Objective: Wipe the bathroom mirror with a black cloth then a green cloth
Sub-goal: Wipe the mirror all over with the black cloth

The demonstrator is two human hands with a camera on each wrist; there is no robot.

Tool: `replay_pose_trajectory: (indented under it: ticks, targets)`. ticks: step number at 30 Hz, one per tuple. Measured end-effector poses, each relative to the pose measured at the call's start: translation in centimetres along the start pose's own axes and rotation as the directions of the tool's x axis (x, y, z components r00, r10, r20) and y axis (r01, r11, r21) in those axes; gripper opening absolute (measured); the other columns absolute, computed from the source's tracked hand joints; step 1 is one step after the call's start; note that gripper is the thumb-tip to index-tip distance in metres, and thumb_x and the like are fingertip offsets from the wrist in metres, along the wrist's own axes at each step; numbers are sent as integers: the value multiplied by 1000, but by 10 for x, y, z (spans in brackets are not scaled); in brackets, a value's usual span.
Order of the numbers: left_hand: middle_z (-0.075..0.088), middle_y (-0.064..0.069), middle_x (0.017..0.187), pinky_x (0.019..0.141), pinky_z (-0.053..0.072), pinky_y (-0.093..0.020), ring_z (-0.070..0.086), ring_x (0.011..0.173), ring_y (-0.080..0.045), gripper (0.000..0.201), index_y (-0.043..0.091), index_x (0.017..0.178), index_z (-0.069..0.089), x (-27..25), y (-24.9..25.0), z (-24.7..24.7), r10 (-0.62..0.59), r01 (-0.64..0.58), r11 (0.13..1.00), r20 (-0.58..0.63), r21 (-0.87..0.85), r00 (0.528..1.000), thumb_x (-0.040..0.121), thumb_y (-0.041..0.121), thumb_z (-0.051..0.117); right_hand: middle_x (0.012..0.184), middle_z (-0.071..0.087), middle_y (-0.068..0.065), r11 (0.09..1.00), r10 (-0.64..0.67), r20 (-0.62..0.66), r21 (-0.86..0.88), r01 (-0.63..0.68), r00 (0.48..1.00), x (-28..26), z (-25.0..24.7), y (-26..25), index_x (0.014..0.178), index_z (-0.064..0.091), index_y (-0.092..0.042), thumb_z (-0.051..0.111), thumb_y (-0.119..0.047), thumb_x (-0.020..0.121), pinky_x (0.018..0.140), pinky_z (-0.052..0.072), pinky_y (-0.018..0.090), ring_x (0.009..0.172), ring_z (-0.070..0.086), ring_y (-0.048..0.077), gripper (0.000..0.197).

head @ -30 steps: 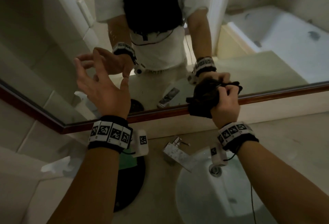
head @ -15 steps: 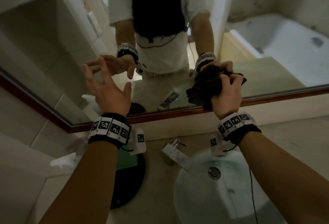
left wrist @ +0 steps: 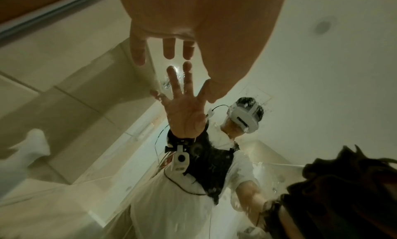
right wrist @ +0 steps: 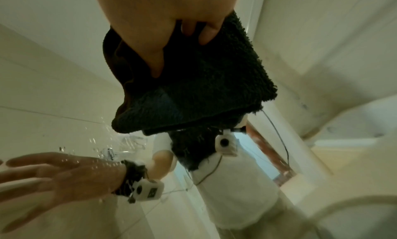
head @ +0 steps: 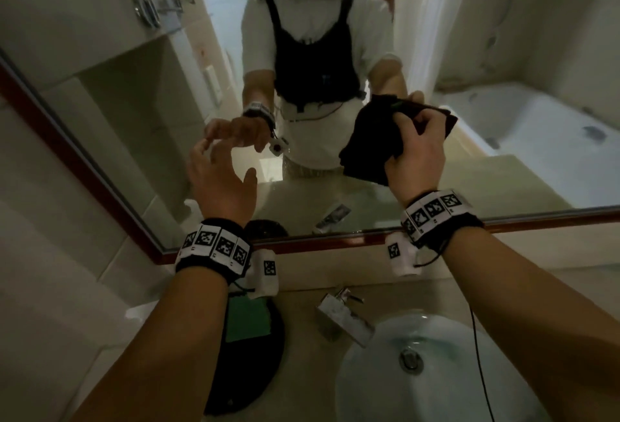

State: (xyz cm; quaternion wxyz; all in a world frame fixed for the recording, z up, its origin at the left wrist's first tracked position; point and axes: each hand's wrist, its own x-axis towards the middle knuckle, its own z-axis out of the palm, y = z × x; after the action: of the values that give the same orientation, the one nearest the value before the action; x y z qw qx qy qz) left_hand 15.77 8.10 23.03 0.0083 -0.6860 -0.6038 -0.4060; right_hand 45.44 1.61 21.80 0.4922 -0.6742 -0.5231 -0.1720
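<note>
My right hand (head: 414,146) grips a bunched black cloth (head: 367,143) and holds it against the lower part of the wall mirror (head: 141,109). In the right wrist view the fingers (right wrist: 206,33) curl into the black cloth (right wrist: 204,89), which hangs folded below the palm. My left hand (head: 218,176) is open with spread fingers, left of the cloth, holding nothing. In the left wrist view its fingertips (left wrist: 168,54) are just short of their reflection in the glass. A folded green cloth (head: 247,319) lies on a black round tray (head: 248,371) on the counter below.
A red-brown frame (head: 335,242) edges the mirror's bottom. Under it stand a chrome faucet (head: 345,316) and a white basin (head: 385,388). Water drops speckle the glass (right wrist: 96,140). A tiled wall (head: 50,220) closes the left side; a cable hangs from my right wrist.
Both hands have risen from the frame up onto the glass. The black cloth moved up and right and is less tightly balled. My view tilted upward.
</note>
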Motion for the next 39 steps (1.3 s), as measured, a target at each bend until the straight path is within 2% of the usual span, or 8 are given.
replay_pose_trajectory:
  ticks: [4,11,16,22,25,31,35,39]
  targets:
    - [19,-9,159,115,30,-44,24,144,-32,61,26,142,47,23,-1,-24,61,-62,998,-37,-27,997,87,32,72,139,40,22,997,-77,-81,-25,75,994,29,-11,-28,130,57,-15,57,-9,78,99,47,51,124,45,39,53]
    - [25,-1,154,102,45,-52,32,138,-29,58,34,131,54,70,-16,-64,120,-135,986,-146,-97,982,79,28,78,155,26,26,970,-223,-231,-148,193,947,89,-34,-100,137,55,-21,63,-20,86,111,37,48,132,37,43,51]
    - [32,-5,150,104,43,-52,37,134,-34,47,33,120,59,100,-26,-83,181,-211,966,-191,-150,965,76,31,74,131,43,22,992,-106,-271,-95,83,957,106,-45,-125,132,51,-11,65,-9,78,89,48,37,116,47,35,56]
    - [32,-9,153,110,34,-50,30,137,-36,44,25,119,63,93,-23,-98,199,-216,972,-157,-96,967,79,28,80,108,56,13,998,-12,-241,-63,-3,970,119,-55,-136,103,52,-10,61,-9,83,77,48,45,97,53,30,22]
    - [30,-6,154,109,32,-48,27,139,-34,46,28,123,61,96,-21,-105,174,-186,977,-117,-100,978,80,29,78,106,55,17,986,-104,-225,-150,71,969,123,-52,-137,87,54,-8,61,-2,76,72,48,47,97,51,36,15]
    - [26,-4,155,108,37,-55,26,139,-32,54,34,131,56,110,-10,-121,167,-176,982,-122,-67,978,81,29,76,134,48,20,960,-208,-216,-234,156,954,114,-39,-138,136,54,-15,67,-30,87,100,42,48,121,45,39,54]
    - [28,-6,155,108,39,-55,28,140,-33,63,35,138,52,120,-7,-130,178,-181,984,-169,-3,970,81,28,78,144,41,25,932,-278,-227,-300,204,934,129,-33,-148,141,50,-17,67,-32,88,111,32,57,133,37,44,57]
    - [27,-5,155,104,44,-56,29,139,-33,73,38,142,47,125,-14,-132,192,-188,981,-163,39,968,78,26,81,160,23,16,948,-202,-214,-288,136,956,153,-26,-185,150,38,-31,60,-42,92,115,13,67,149,15,37,63]
